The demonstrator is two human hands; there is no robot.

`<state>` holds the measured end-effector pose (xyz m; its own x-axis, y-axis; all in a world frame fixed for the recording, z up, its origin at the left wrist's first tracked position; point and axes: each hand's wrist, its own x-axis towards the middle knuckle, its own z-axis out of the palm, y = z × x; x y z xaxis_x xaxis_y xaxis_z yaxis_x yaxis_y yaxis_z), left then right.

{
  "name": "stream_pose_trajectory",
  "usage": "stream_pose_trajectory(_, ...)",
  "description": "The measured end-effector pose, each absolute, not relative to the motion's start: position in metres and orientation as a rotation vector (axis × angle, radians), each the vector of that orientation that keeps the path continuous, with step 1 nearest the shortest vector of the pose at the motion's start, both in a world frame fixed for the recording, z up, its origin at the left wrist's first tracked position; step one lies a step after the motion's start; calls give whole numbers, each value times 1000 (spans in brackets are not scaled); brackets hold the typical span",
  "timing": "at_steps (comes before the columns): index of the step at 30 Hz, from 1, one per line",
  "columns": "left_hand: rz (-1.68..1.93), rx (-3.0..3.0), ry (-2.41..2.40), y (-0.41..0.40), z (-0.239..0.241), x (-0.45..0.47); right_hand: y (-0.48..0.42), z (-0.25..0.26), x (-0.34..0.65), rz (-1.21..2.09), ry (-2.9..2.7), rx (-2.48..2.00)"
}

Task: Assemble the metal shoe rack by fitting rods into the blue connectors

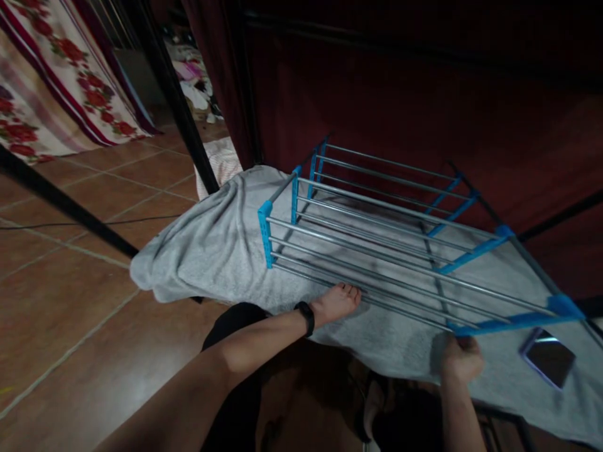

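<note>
A shoe rack of thin metal rods and blue plastic side brackets lies on a grey blanket. My left hand, below a black wristband, is closed around the lowest rod along the near edge. At the near right corner my right hand grips the rack just under the end of a blue bracket; its fingers are partly hidden. The rack's far right bracket stands near the dark red curtain.
A phone lies on the blanket right of my right hand. Black metal poles frame the left side. Behind the rack hangs a dark red curtain. A flowered curtain hangs over the tiled floor, where a dark cable runs.
</note>
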<state>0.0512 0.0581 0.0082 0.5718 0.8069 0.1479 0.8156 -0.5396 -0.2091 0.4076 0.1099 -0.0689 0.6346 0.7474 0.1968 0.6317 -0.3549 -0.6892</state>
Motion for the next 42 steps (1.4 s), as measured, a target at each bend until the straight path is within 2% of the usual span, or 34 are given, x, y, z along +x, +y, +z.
stream_pose_trajectory(30, 11, -2535, -1364, 64, 2, 57, 104, -45, 388, 248, -1042, -2025)
stream_pose_trajectory(42, 45, -2548, -1399, 68, 5, 59, 100, -36, 376, 357, -980, -1852)
